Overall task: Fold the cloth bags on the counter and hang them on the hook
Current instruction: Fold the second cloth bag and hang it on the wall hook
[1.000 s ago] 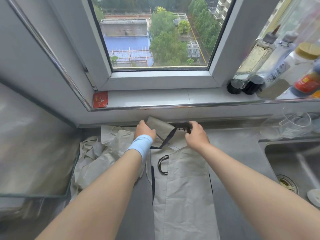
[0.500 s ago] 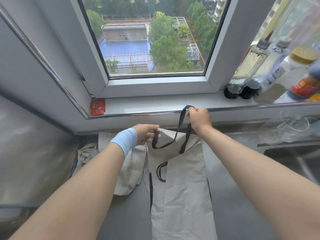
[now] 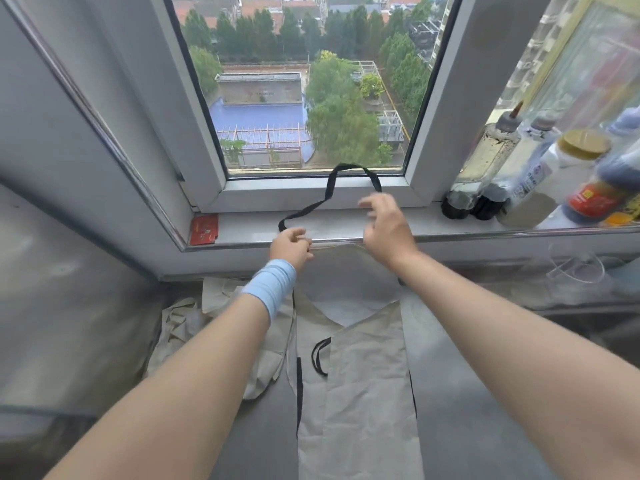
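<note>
A beige cloth bag with black trim lies lengthwise on the steel counter, its top end lifted toward the window sill. My left hand, with a light blue wristband, pinches the bag's top edge at one end of the black strap. The strap loops up in front of the window frame. My right hand hovers just below the loop's right end with fingers spread; whether it touches the strap is unclear. A second black handle lies on the bag. More crumpled beige bags lie at the left. No hook is visible.
Several bottles stand on the sill at the right. A red card leans at the sill's left corner. A clear plastic container sits on the counter at the right. A steel panel fills the left side.
Both hands have risen from the counter to sill height, lifting the bag's top end. The right hand has opened and the strap now loops up above it.
</note>
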